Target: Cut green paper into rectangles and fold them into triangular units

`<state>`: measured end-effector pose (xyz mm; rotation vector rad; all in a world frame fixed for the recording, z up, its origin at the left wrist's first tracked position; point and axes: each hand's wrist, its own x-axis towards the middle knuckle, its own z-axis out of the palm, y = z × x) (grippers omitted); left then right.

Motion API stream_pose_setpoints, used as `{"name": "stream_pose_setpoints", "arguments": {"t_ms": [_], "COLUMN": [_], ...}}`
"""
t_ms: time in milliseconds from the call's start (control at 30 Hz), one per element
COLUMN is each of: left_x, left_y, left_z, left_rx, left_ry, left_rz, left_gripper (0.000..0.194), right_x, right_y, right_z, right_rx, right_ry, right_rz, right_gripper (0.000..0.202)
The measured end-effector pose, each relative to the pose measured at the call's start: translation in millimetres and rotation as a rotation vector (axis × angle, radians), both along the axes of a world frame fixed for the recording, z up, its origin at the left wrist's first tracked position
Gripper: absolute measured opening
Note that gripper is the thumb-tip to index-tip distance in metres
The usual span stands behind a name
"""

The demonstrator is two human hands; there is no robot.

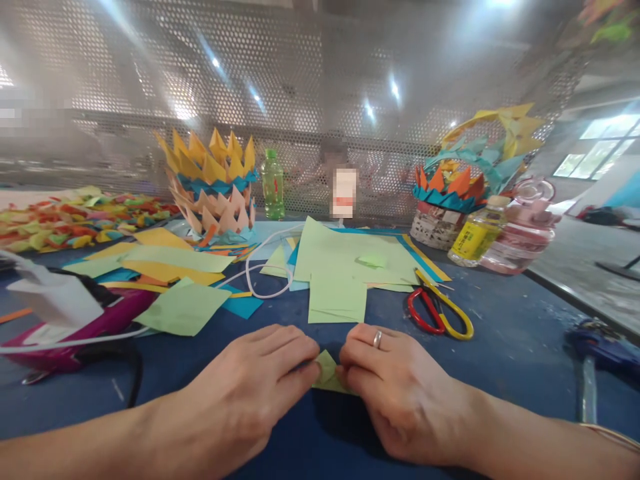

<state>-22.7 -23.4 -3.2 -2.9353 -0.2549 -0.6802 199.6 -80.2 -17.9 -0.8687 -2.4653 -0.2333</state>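
A small piece of light green paper (327,372) with a pointed top lies on the dark blue table, partly hidden by my fingers. My left hand (265,383) grips its left side, fingers bent and pressed together. On the right side, my right hand (393,383), with a silver ring, closes its fingers on the same paper. Just beyond the hands are light green sheets (337,297), stacked over larger green, blue and yellow ones. Scissors (440,310) with one red and one yellow handle rest to the right of the stack.
Left are a magenta tool (117,317), a white charger (55,300) with cable, and loose paper sheets (185,307). Behind stand folded paper crowns (215,180), a green bottle (273,187), a yellow-labelled bottle (475,237) and a pink jug (523,237). A blue glue gun (607,350) lies far right.
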Motion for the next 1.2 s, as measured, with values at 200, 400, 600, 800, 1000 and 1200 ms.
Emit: {"name": "stream_pose_setpoints", "arguments": {"t_ms": [200, 400, 600, 800, 1000, 1200], "left_x": [2.1, -3.5, 0.0, 4.6, 3.9, 2.9], "left_y": [-2.7, -4.3, -3.7, -3.6, -7.6, -0.6], "left_z": [-6.0, -19.6, -22.5, -18.4, -14.7, -20.5], "left_rx": [-0.081, -0.119, -0.107, -0.119, -0.17, -0.143], "left_ry": [0.03, 0.032, -0.023, -0.086, -0.086, -0.068], "left_rz": [-0.07, 0.005, 0.003, -0.039, 0.022, -0.013], "left_gripper": [0.035, 0.027, 0.018, 0.013, 0.019, 0.016], "right_x": [-0.2, 0.5, 0.2, -0.6, -1.2, 0.5], "right_y": [0.8, 1.1, 0.8, 1.4, 1.4, 1.7], "right_z": [-0.7, -0.7, -2.2, -3.9, -2.0, -5.3], "right_rx": [0.029, 0.013, 0.024, 0.034, 0.038, 0.028], "right_ry": [-0.001, -0.02, -0.039, -0.025, -0.005, -0.022], "right_rz": [0.005, 0.004, -0.005, -0.011, -0.007, -0.031], "right_gripper": [0.024, 0.021, 0.022, 0.022, 0.024, 0.022]}}
